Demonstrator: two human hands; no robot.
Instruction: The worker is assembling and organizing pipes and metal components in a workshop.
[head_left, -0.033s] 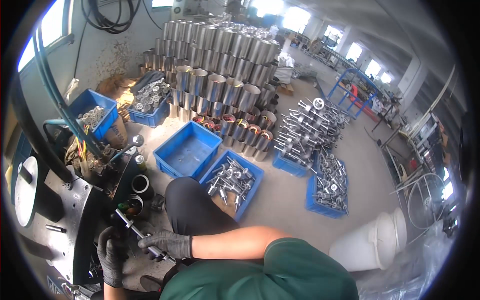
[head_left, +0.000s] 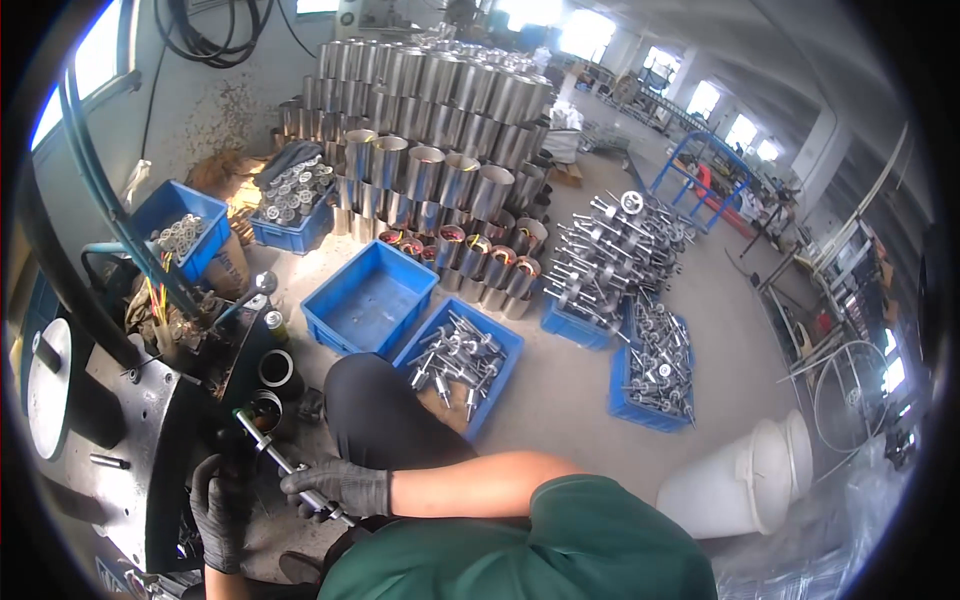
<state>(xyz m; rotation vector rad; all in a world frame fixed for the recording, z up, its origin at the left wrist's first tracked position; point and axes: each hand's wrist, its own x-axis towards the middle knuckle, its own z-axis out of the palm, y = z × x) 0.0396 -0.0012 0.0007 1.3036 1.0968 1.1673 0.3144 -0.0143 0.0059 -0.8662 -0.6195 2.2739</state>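
Note:
My right hand (head_left: 345,487), in a dark grey knitted glove, is closed around a slender stepped metal shaft (head_left: 277,455). The shaft slants, its upper end reaching toward a dark open pot (head_left: 266,408) and its lower end emerging below my fingers. My left hand (head_left: 222,515), gloved alike, is raised beside the black machine body, left of the shaft and apart from it. Its fingers are bent but apart, with no held thing visible. By my knee stands a blue crate of similar metal shafts (head_left: 513,350).
An empty-looking blue crate (head_left: 318,307) stands ahead. Behind it rise stacked metal cylinders (head_left: 425,170). More shafts (head_left: 610,260) pile up at the right, near white buckets (head_left: 735,480). A round metal disc (head_left: 50,390) is on the machine at the left.
The whole view has shifted slightly. The shaft stays in my right hand, its upper end a little farther up. My left hand has moved only slightly.

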